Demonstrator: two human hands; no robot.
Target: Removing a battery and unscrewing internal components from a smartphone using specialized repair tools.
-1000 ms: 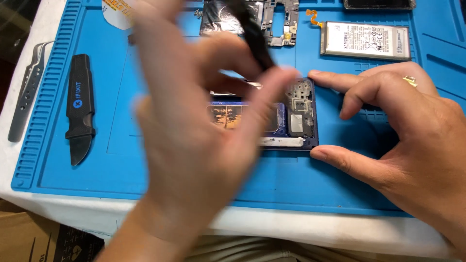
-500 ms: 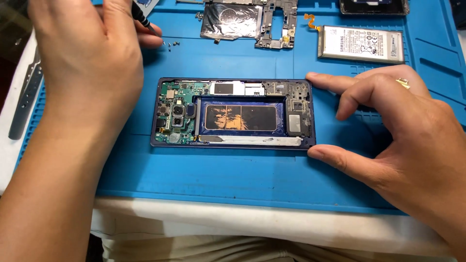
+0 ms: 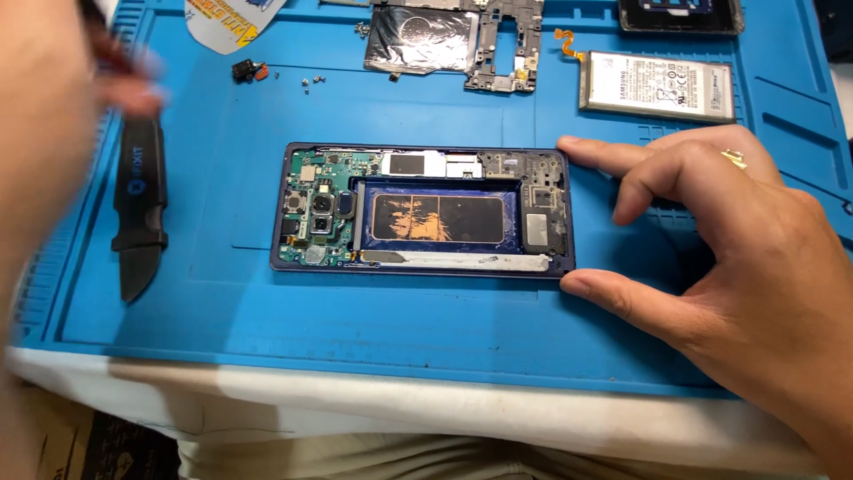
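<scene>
Opened phone (image 3: 425, 210) at mat centre, back cover off, long axis running left-right, board and camera modules at left end, bare battery bay in middle. Right hand (image 3: 737, 267) clamped on phone's right end: thumb at near-right corner, index at far-right corner, other fingers curled, gripping frame edge. Left hand (image 3: 53, 133) blurred at far left, well apart from phone; can't tell if open or closed. Right hand clearly nearer. Black pry tool (image 3: 139, 213) left of phone on blue mat (image 3: 444, 329). Farther: loose screws (image 3: 311, 83), metal midframe (image 3: 458, 40), removed battery (image 3: 657, 86) far right.
</scene>
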